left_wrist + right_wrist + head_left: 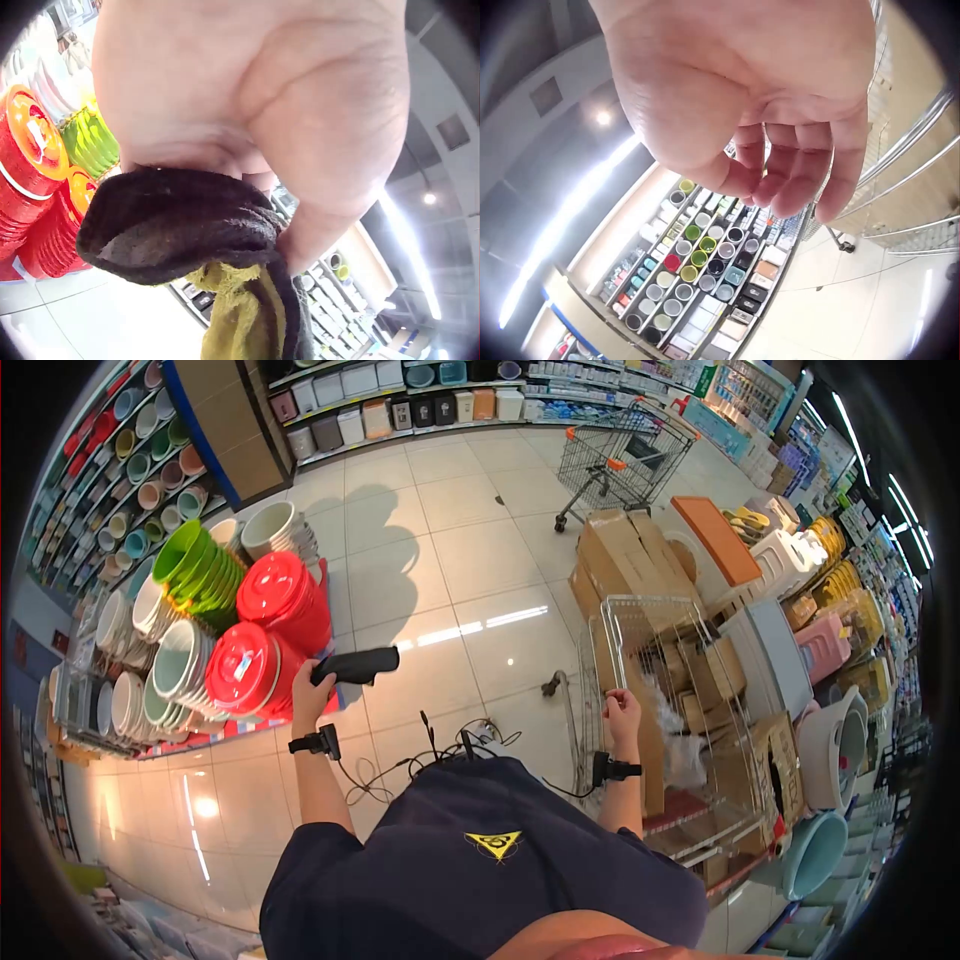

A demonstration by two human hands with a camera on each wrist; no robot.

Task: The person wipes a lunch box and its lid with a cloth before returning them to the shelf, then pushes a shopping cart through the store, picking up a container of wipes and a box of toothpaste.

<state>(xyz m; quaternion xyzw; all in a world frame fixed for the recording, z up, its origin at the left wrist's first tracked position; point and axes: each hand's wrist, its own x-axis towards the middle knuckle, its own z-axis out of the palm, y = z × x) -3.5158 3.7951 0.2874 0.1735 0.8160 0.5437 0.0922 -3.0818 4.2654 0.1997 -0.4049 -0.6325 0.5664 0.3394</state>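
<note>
My left hand (pixel 306 698) grips a bundle of black fabric (pixel 360 664), its thumb and fingers closed around one end. In the left wrist view the black fabric (pixel 172 225) forms a wide, open fold, and a yellow-green cloth part (pixel 240 307) hangs below it. Stacked red lidded buckets (pixel 272 586) stand just beyond and left of that hand. Over on the right, my right hand (pixel 622 712) is beside the wire cart (pixel 640 602) loaded with cardboard. Its fingers (pixel 799 176) bend loosely toward the thumb, with nothing held between them.
Green buckets (pixel 190 565) and pale buckets (pixel 180 660) are piled at the left. A second shopping cart (pixel 625 460) stands ahead on the tiled floor (pixel 470 560). Cardboard boxes (pixel 630 555) and plastic goods crowd the right side. Cables (pixel 410 760) hang in front of the torso.
</note>
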